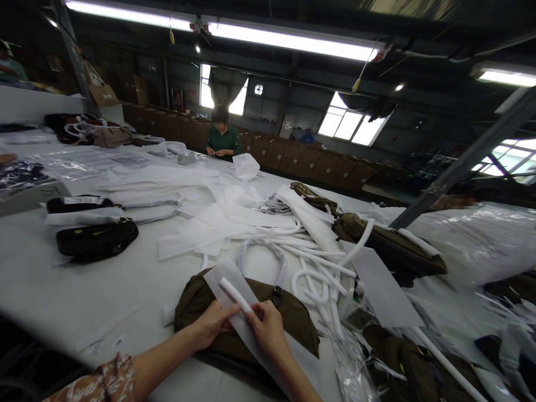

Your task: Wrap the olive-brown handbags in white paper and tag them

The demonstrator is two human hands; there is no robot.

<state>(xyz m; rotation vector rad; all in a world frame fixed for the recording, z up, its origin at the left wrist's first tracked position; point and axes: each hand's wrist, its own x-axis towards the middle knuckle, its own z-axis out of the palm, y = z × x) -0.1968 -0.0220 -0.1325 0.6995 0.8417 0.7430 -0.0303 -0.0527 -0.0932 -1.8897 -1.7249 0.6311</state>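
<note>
An olive-green handbag (196, 298) lies in front of me, its wrapped handle (263, 242) standing up at the back. Across it runs a long strip of translucent white sheet (251, 336). On the strip rests a white foam tube (234, 293), slanting down to the right. My left hand (214, 325) is closed, pinching the sheet's left edge, with its thumb close beside the tube. My right hand (268, 328) is closed around the tube's lower end, over the sheet. The fingertips under the strip are hidden.
Loose white foam tubes (320, 287) and a pile of white sheets (221, 218) cover the table beyond the bag. A black bag (97, 239) lies left, more olive bags (387, 245) right. A slanted metal post (456, 162) rises at right. A person (223, 139) works across the table.
</note>
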